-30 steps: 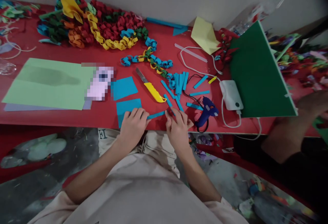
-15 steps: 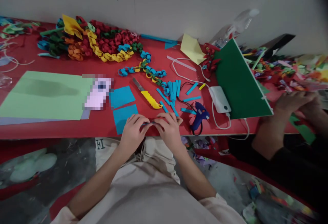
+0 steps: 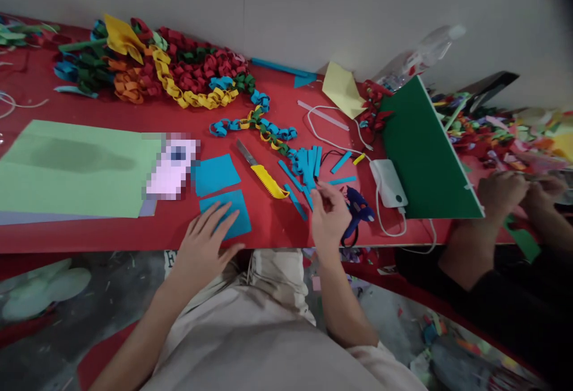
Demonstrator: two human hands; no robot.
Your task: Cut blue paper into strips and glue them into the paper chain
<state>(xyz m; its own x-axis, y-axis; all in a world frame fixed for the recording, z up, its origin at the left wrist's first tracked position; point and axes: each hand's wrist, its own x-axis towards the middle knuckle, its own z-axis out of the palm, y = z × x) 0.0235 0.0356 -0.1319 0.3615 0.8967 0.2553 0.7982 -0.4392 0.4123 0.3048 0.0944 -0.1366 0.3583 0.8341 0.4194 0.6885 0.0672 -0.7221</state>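
My left hand [image 3: 203,245] is open, with its fingers spread over the lower of two blue paper squares [image 3: 239,218]. The upper blue square [image 3: 217,175] lies just beyond it. My right hand [image 3: 330,219] is closed in a pinch beside a cluster of blue paper strips [image 3: 308,167]; what sits between its fingertips is too small to make out. Loose blue strips lie around it. A blue glue gun [image 3: 359,207] rests right of my right hand, partly hidden by it. Between the squares and the strips lies a yellow-handled cutter knife [image 3: 264,179].
Behind are blue, yellow and green paper chains [image 3: 255,119] and a heaped garland [image 3: 192,74]. Green sheets [image 3: 85,170] and a blurred phone [image 3: 174,170] lie left. To the right are a white power bank [image 3: 387,183], an upright green board [image 3: 430,158] and another person's hands [image 3: 505,194].
My hands were together at the table edge, pinching a small strip. They have parted: the left moved onto the lower blue square, the right went to the strips. The view shifted slightly.
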